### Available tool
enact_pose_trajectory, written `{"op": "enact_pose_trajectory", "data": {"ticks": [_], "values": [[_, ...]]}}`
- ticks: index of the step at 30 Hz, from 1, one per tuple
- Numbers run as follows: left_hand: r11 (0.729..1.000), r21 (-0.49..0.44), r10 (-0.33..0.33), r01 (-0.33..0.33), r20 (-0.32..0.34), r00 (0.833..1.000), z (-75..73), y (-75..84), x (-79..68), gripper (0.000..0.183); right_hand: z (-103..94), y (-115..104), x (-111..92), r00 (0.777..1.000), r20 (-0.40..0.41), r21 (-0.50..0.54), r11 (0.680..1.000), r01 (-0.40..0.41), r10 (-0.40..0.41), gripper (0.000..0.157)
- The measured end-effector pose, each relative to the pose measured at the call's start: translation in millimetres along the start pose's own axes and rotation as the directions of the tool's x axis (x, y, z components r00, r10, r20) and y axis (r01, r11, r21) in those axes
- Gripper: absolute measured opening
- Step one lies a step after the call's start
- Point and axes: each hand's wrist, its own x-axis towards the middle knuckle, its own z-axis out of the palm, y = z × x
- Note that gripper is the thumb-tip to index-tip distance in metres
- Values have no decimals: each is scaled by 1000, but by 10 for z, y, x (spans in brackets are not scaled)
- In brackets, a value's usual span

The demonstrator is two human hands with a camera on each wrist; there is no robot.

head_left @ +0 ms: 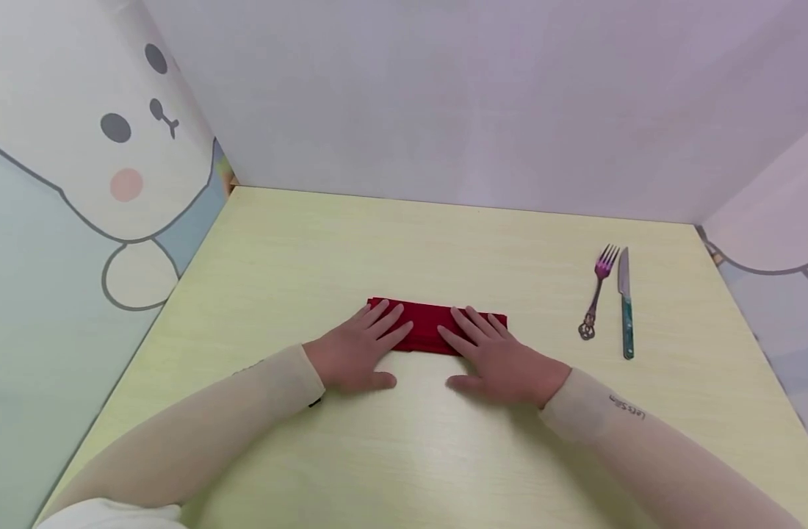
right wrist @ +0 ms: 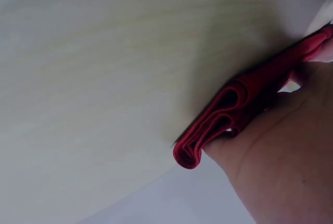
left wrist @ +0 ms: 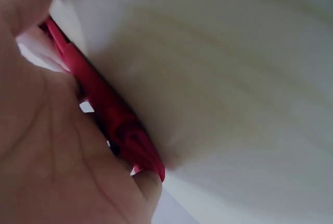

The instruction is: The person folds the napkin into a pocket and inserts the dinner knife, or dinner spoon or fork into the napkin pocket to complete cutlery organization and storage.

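A red cloth (head_left: 425, 327), folded into a narrow strip, lies across the middle of the table. My left hand (head_left: 358, 353) rests on its left end with the fingers spread and straight. On the right end my right hand (head_left: 506, 364) presses in the same way, thumb on the tabletop. In the left wrist view the edge of the cloth (left wrist: 106, 104) shows beneath the palm and fingers. Several stacked, rolled layers of the cloth (right wrist: 223, 109) are seen end-on under the fingers in the right wrist view.
To the right on the pale wooden table (head_left: 298, 242) lie a fork (head_left: 599, 286) with purplish tines and a knife (head_left: 626, 308) with a green handle, side by side. A pale wall (head_left: 457, 103) stands along the back edge, and printed cloth panels (head_left: 60, 294) flank the sides.
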Motion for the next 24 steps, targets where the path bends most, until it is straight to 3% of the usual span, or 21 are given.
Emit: {"op": "enact_pose_trajectory", "data": {"ticks": [7, 15, 24], "values": [[1000, 22, -21, 20, 45, 999, -54, 35, -20, 106, 14, -212, 227, 999, -46, -101, 995, -6, 2, 105], [999, 21, -30, 29, 62, 998, -80, 59, -29, 110, 64, -318, 375, 995, 69, -221, 974, -49, 66, 116], [993, 119, 1, 3, -32, 999, -167, 96, 90, 99, 49, -302, 353, 995, 86, -226, 973, -38, 59, 122]]}}
